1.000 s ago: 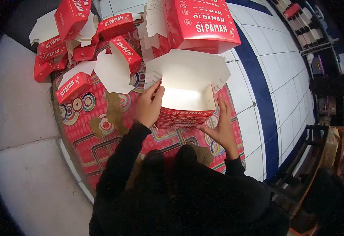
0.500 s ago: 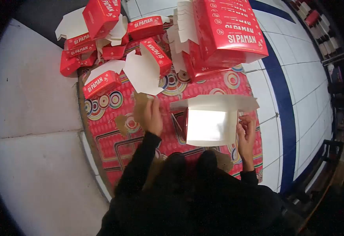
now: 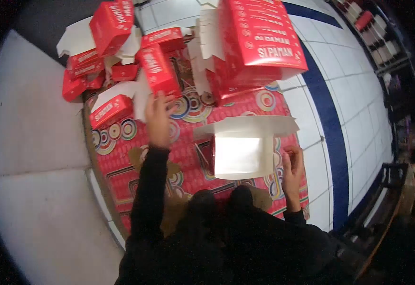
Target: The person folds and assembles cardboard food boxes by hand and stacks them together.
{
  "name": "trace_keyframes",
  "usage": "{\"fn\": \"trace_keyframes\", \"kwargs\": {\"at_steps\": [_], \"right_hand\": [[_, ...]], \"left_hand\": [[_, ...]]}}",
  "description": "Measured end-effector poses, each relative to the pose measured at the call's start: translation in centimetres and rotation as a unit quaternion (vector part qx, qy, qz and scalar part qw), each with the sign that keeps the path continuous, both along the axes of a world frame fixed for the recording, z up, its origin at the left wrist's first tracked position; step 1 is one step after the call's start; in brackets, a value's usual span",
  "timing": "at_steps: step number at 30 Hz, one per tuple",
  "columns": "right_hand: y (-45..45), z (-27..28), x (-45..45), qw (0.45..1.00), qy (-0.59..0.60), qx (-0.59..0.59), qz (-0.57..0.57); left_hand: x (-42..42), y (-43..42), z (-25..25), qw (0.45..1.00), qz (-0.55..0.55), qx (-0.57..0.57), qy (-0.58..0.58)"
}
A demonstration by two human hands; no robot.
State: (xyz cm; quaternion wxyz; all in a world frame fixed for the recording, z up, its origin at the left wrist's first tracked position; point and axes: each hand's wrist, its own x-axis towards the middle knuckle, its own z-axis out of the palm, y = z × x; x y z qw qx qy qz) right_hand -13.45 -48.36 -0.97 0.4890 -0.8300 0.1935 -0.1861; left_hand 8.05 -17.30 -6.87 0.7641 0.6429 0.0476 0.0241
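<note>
A red cardboard box [image 3: 157,71] with white lettering and a pale flap is in my left hand [image 3: 158,121], whose fingers close on its near end; motion smears them somewhat. In front of my feet stands an open box [image 3: 244,156] with its white inside facing up and a wide flap raised at the back. Just right of that box is my right hand [image 3: 293,166], not touching it, fingers loosely curled and apart with nothing in them.
A tall stack of nested red boxes [image 3: 264,47] stands at the back. Several smaller red boxes [image 3: 111,110] lie in a loose pile at the back left. A worn patterned mat [image 3: 236,105] covers the floor, with white tiles [image 3: 307,114] and shelving [image 3: 383,47] to the right.
My left hand has moved forward and left onto the red box, which has turned so its red side shows. My right hand has shifted slightly away from the open box. The view has moved a little.
</note>
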Motion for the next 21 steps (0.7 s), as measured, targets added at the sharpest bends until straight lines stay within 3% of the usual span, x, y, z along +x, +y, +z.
{"fn": "trace_keyframes", "kwargs": {"at_steps": [1,3,4,6,8,10,12,14,17,20,21], "right_hand": [[0.1,0.7,0.0,0.999,0.005,0.041,0.017],[-0.3,1.4,-0.2,0.993,0.008,0.098,0.065],[-0.2,2.3,0.1,0.994,0.006,0.093,0.063],[0.2,4.9,1.1,0.957,-0.014,0.244,0.153],[-0.1,6.1,1.7,0.95,0.007,0.259,0.176],[0.8,8.6,2.3,0.913,-0.009,0.364,0.182],[2.2,10.8,2.2,0.92,-0.028,0.369,0.131],[1.0,10.7,1.6,0.943,0.043,0.286,0.167],[0.3,9.5,1.3,0.959,0.135,0.215,0.128],[-0.7,5.3,0.8,0.94,0.078,0.319,0.093],[-0.6,5.2,1.1,0.958,0.095,0.249,0.107]], "left_hand": [[-2.0,0.2,3.3,0.998,0.036,0.053,-0.021],[-5.6,1.0,6.9,0.977,0.092,0.065,-0.179],[-7.2,-0.3,9.4,0.964,0.163,0.067,-0.197],[-9.7,-0.1,11.2,0.945,0.235,0.066,-0.219],[-12.0,1.8,11.4,0.868,0.131,0.353,-0.325],[-12.6,2.3,10.0,0.807,0.014,0.354,-0.473],[-12.2,0.1,10.4,0.755,-0.043,0.344,-0.557],[-13.3,-1.6,10.5,0.77,-0.15,0.366,-0.501],[-14.2,-4.0,8.9,0.76,-0.154,0.371,-0.511],[-14.3,-5.0,6.7,0.804,-0.162,0.355,-0.448],[-14.1,-5.2,6.5,0.824,-0.151,0.352,-0.418]]}}
